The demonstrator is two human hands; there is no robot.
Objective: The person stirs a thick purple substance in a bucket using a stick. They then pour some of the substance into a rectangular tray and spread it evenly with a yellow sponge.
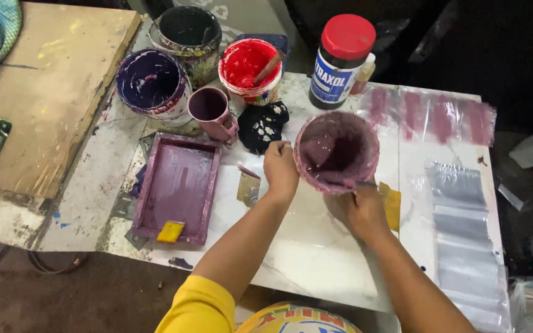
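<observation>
Left hand (280, 168) clamped on tilted mauve tub (337, 152); right hand (363, 209) grip half-hidden beneath it, unclear.

Tilted tub (337, 152) at frame centre, between left hand (280, 168) and right hand (361, 209); tray (178, 188) left of hands; mug (212, 111) above tray; jar (340, 60) above tub; bags (464, 216) at right

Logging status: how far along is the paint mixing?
Done: mauve paint already coats the rectangular tray. In hand: left hand tilts the mauve-smeared tub; right hand works a thin tool inside. Left: paint remains in the tub.
</observation>
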